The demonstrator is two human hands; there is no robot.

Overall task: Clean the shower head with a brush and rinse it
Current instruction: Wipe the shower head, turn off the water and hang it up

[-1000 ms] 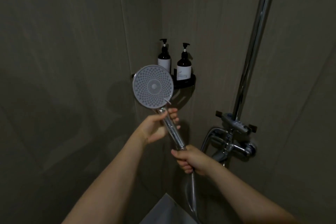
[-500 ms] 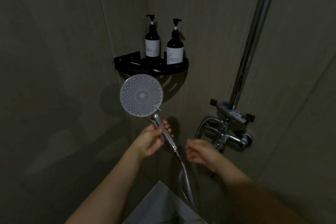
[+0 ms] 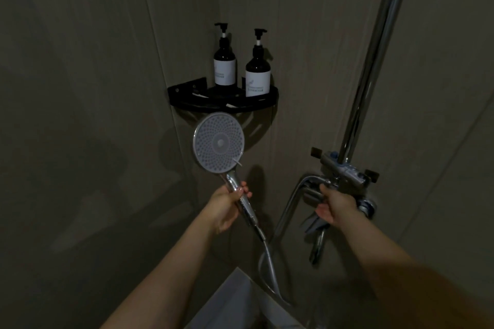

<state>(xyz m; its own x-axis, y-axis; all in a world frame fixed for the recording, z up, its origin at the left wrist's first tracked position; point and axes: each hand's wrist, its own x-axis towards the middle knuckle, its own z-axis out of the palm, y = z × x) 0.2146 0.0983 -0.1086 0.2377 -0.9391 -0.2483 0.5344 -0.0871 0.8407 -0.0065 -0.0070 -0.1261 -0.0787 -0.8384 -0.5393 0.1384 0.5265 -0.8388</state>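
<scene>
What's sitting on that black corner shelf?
Two dark pump bottles with white labels stand side by side on the shelf. A few small pale things lie on its tray; it is too dim to tell what. The shower head covers part of the underside.

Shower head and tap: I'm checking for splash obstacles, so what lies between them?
In the head view, only bare wall separates the shower head from the tap. The curved chrome pipe runs lower, near the right hand.
</scene>
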